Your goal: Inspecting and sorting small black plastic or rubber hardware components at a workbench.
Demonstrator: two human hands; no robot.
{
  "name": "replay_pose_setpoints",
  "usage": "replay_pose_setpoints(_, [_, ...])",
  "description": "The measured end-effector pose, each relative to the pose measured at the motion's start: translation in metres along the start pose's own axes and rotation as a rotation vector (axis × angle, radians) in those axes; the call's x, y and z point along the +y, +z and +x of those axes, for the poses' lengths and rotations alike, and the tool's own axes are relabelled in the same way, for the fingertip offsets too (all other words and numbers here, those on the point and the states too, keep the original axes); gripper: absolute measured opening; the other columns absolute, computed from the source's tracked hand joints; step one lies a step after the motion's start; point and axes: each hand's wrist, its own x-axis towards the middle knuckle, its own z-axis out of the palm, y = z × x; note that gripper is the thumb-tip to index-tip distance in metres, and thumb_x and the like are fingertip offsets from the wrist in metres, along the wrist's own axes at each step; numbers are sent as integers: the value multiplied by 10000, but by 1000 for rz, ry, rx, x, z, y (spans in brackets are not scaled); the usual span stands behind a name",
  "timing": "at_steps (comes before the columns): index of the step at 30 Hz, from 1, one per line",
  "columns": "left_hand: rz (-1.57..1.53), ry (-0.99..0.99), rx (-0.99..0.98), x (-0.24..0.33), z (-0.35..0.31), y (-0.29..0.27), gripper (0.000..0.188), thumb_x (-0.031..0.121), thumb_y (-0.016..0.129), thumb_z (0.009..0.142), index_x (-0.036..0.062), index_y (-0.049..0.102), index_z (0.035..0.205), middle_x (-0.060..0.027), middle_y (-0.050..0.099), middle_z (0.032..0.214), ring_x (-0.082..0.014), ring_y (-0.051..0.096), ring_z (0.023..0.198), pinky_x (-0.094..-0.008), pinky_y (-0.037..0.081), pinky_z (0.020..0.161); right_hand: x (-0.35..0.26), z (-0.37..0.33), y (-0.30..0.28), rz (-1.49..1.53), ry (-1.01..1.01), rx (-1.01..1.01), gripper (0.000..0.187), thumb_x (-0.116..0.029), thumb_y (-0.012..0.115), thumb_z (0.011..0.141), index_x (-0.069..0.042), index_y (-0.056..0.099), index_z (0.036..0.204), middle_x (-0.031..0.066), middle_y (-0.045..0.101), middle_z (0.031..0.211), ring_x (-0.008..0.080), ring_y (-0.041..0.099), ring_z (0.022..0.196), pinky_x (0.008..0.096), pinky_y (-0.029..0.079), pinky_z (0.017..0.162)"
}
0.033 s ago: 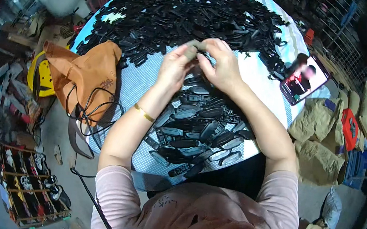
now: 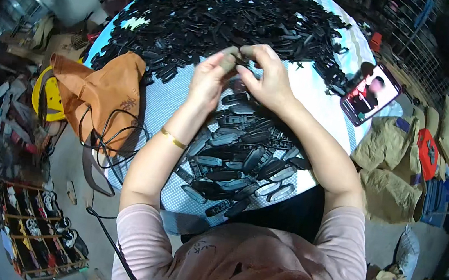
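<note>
My left hand (image 2: 208, 81) and my right hand (image 2: 269, 81) meet over the middle of the round table. Their fingers are closed in pinches around a small dark part (image 2: 241, 59), mostly hidden by the fingertips. Some fingertips look covered in grey-green. Just below the hands lies a pile of black and grey elongated plastic pieces (image 2: 238, 162), some showing slotted undersides. Beyond them spreads a large, dense heap of small black parts (image 2: 218, 17). A yellow band circles my left wrist.
The table has a light patterned cover (image 2: 165, 98). On its left lie an orange-brown cloth bag (image 2: 110, 82) and a black cable (image 2: 102, 144). A lit phone (image 2: 372, 96) stands at the right edge. Brown sacks (image 2: 387, 192) are on the right, a shoe rack (image 2: 39, 232) at lower left.
My hands have shifted slightly left, and their fingertips have parted a little, so more of the dark part shows between them. The picture on the phone differs.
</note>
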Motion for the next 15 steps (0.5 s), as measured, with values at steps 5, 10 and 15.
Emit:
replay_pose_setpoints(5, [268,146,-154,11,5,-5,278,123,558,854,-18,553,1093,-96,608,1022,-148,561,934,-270,419,859,7,0,-6,450,489,-341,351,-307,674,735,11,627,875,100,623,702,177,595,597,288,463,567])
replay_pose_setpoints(10, [312,199,-142,17,3,-4,202,67,563,833,-27,604,1007,-85,633,932,-146,589,853,-258,455,802,-8,-2,-6,-18,197,-257,297,-304,650,747,-22,647,842,169,617,705,278,614,616,349,471,579])
replay_pose_setpoints(15, [458,162,-144,22,1,-8,230,47,546,832,-27,593,1045,-101,633,960,-156,596,876,-261,455,818,17,-2,4,270,327,-448,263,-278,655,748,-46,646,871,144,620,715,222,601,619,329,465,593])
